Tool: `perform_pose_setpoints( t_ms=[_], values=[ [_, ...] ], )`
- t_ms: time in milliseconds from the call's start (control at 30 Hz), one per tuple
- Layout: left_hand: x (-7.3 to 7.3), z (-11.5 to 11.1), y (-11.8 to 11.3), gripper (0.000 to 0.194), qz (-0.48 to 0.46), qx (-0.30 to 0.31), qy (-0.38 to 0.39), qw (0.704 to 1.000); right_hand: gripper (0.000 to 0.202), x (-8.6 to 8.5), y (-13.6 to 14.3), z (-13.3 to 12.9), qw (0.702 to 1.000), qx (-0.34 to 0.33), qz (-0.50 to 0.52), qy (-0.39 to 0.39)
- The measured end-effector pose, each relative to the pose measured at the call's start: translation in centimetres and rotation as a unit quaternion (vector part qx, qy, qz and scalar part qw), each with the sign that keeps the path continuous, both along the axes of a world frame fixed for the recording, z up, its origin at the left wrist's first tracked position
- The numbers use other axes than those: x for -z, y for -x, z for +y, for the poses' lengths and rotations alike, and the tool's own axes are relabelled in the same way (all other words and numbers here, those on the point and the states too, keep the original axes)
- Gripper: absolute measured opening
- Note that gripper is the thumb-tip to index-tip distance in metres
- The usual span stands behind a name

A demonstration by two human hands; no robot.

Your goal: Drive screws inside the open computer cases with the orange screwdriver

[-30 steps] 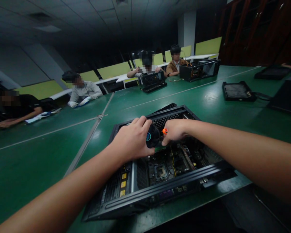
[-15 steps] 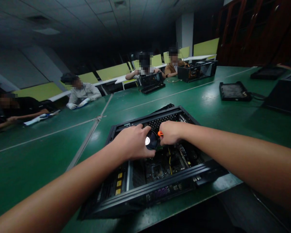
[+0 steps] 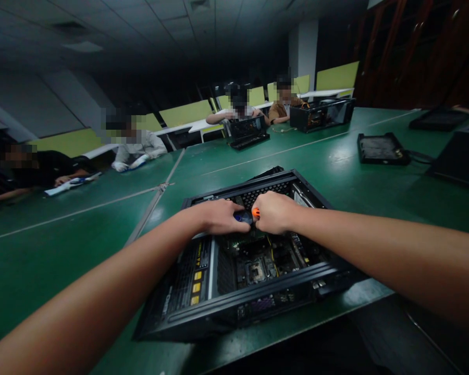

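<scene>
Closest to me is the front rail of a big, open black metal computer case [image 3: 258, 293], lying on its side. Just past it, on the near side of both grips, sit a dusty square socket [image 3: 256, 271] and a thin yellow wire [image 3: 272, 251].

Then come the hands, inside the case. The left hand [image 3: 221, 216] has thumb and fingers around a small dark piece with a blue patch [image 3: 243, 216]. The right hand [image 3: 275, 212], beside it, is a fist closed on something bright orange [image 3: 256, 212]; its tip is hidden. It looks like careful two-handed work, and any move calls for a steady left grip.

Farther out, beyond and right of the grips, a flat black tray [image 3: 381, 148] rests on the green bench [image 3: 328, 187].
</scene>
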State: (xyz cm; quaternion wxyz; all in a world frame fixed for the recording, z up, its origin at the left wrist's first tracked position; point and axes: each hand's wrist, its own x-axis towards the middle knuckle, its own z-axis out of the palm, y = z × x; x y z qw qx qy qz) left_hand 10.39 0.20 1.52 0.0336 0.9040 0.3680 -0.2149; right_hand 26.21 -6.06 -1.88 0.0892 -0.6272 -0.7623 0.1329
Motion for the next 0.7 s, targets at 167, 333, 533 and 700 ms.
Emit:
perform_pose_setpoints(
  t_ms=[167,333,533,700],
  values=[
    [0.1,0.5,0.5,0.073,-0.023,0.007,0.017,1.0,0.024,-0.3,-0.9,0.3,0.997,-0.069,0.008,0.024],
    [-0.2,0.5,1.2,0.071,-0.077,0.034,0.035,0.996,0.015,-1.4,-1.2,0.4,0.99,-0.104,-0.033,0.09],
    [-0.9,0.2,0.9,0.076,-0.107,0.075,0.023,0.991,0.035,-1.3,-0.5,0.4,0.992,-0.05,-0.076,0.088],
    [-1.6,-0.7,-0.6,0.064,-0.061,0.065,0.017,0.996,0.048,-0.3,-1.0,0.2,0.994,0.013,-0.103,0.031]
  ],
)
